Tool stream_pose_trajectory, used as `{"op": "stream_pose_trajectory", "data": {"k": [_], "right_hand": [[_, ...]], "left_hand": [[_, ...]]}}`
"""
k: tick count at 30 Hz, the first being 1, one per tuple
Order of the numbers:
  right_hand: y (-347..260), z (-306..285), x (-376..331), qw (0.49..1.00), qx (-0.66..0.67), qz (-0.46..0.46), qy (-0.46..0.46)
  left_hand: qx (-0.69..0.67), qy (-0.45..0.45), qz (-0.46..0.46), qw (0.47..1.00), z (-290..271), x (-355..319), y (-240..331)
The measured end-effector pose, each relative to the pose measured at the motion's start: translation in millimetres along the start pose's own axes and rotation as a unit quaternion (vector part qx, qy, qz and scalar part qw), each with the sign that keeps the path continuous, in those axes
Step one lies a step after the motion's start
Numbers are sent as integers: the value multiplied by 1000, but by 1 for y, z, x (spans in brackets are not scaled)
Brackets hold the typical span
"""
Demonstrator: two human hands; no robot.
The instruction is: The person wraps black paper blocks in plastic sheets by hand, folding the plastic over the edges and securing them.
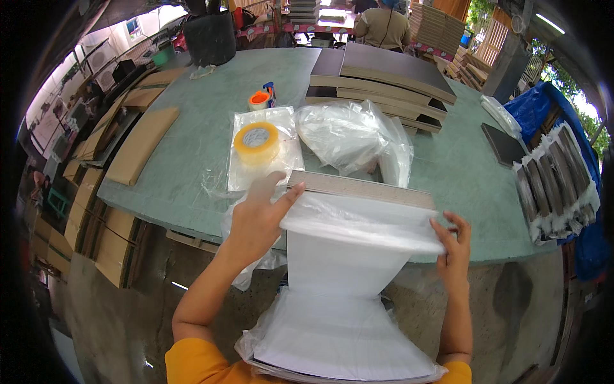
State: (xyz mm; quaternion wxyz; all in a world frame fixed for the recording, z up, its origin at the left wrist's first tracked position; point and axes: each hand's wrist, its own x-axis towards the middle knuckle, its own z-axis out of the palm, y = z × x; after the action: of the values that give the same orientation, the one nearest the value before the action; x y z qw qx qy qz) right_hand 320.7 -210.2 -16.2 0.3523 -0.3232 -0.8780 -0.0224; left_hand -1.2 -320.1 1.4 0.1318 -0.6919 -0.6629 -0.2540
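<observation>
At the table's near edge, a white-faced board with a grey-brown edge strip lies partly under a clear plastic bag. White sheeting continues from it down toward my body, also with clear film around it. My left hand grips the plastic at the board's far left corner, its fingers slightly blurred. At the right side, my right hand has its fingertips bent on the plastic's edge. Just beyond the board are a roll of clear yellowish tape on flat plastic bags and a crumpled heap of plastic.
A stack of dark-topped boards stands at the back of the green table. Near it is an orange-and-blue tape dispenser. Cardboard lines the left side; wrapped dark boards lie at right. A person is in the background.
</observation>
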Motion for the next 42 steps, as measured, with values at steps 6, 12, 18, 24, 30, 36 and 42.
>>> {"op": "stream_pose_trajectory", "data": {"k": [6,12,18,24,30,36,42], "right_hand": [[8,1,1,970,222,97,22],[7,-8,2,850,454,269,7],[-3,-15,2,869,410,269,70],[51,-18,-37,593,739,218,-232],[46,107,-201,443,739,424,-279],[46,137,-205,828,153,373,-390],[-4,11,-80,416,805,-29,-421]], "left_hand": [[-246,6,-8,969,-10,1,-14],[-526,-167,-137,822,-32,-8,-18],[-555,-171,-145,801,-34,-6,-12],[-710,-348,-150,594,-21,-25,-37],[-695,-470,-358,410,117,-173,-56],[-287,-500,-251,778,134,-167,-54],[-640,-342,-33,687,-30,-58,13]]}}
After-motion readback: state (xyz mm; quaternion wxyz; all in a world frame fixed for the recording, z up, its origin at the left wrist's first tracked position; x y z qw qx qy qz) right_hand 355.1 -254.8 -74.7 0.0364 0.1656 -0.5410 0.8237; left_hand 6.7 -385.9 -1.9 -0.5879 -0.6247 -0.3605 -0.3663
